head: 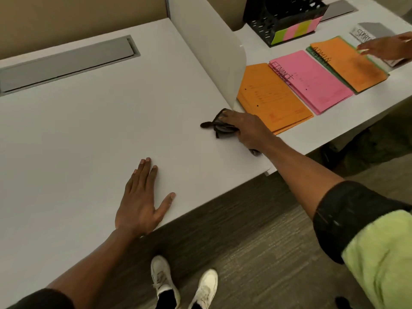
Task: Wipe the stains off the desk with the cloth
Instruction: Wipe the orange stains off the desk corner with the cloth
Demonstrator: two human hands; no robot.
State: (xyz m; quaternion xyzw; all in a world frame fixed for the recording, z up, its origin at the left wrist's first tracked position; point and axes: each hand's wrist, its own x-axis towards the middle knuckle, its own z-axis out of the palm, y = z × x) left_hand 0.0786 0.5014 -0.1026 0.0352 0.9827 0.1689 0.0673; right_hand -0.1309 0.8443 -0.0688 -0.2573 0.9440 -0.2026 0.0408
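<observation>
A dark grey cloth lies bunched on the white desk, close to the foot of the white divider panel. My right hand presses down on the cloth and grips it, fingers pointing left. A small dark stain shows on the desk just left of the cloth. My left hand rests flat on the desk near its front edge, fingers spread, holding nothing.
A white divider panel stands at the desk's right side. Beyond it lie orange folders, pink folders, a black file rack and another person's hand. A grey cable tray lid sits at the back.
</observation>
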